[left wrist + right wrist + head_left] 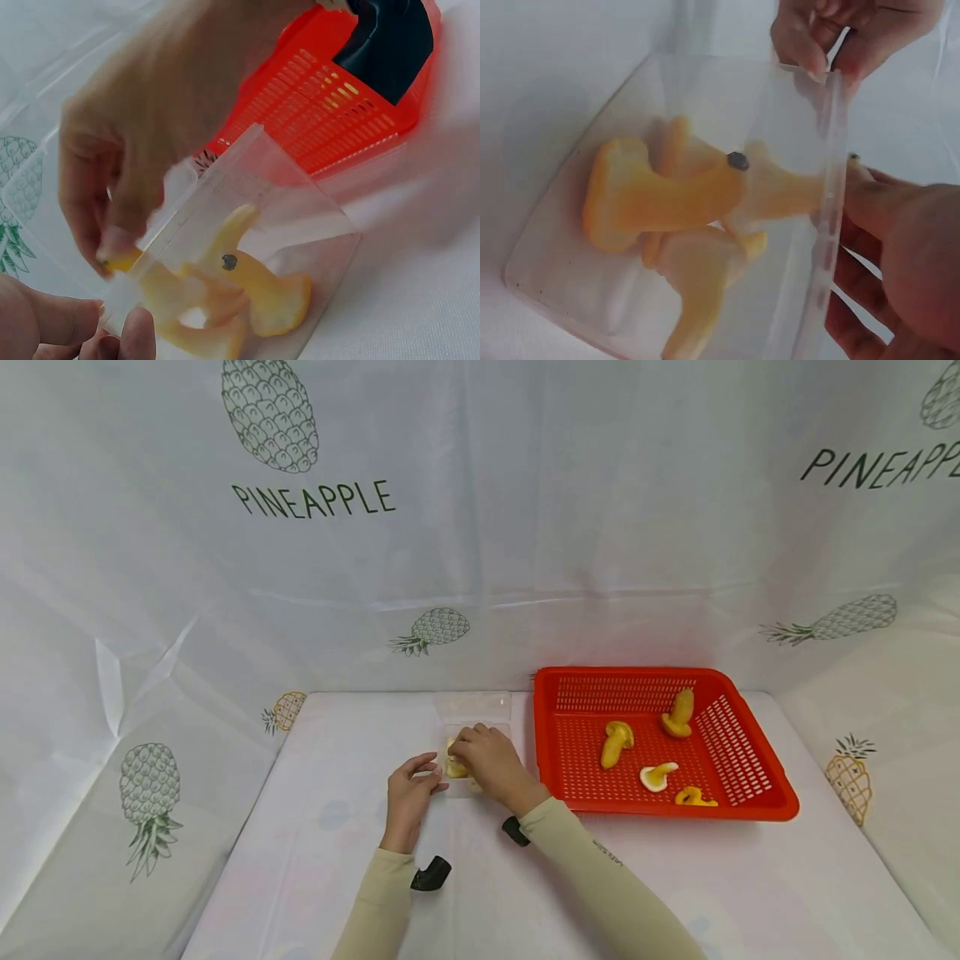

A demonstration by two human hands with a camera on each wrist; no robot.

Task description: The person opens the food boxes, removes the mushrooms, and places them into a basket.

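Observation:
A clear plastic box [322, 225] stands on the table with its see-through lid [472, 703] folded back. Several yellow mushrooms [664, 199] lie piled inside it, seen through the wall. My left hand [411, 797] is at the box's left side; in the right wrist view, its thumb and fingers pinch the rim at a corner. Reaching over the box, my right hand [491, 764] pinches a yellow mushroom [124, 260] at the open top. Most of that mushroom is hidden by the fingers and the cloudy wall.
Right of the box stands a red perforated basket [663, 814]. In it lie a stout mushroom [617, 745], another by the back wall [678, 714], a pale-capped one [658, 776] and a small curled one [693, 797]. A pineapple-printed sheet [480, 543] rises behind the table.

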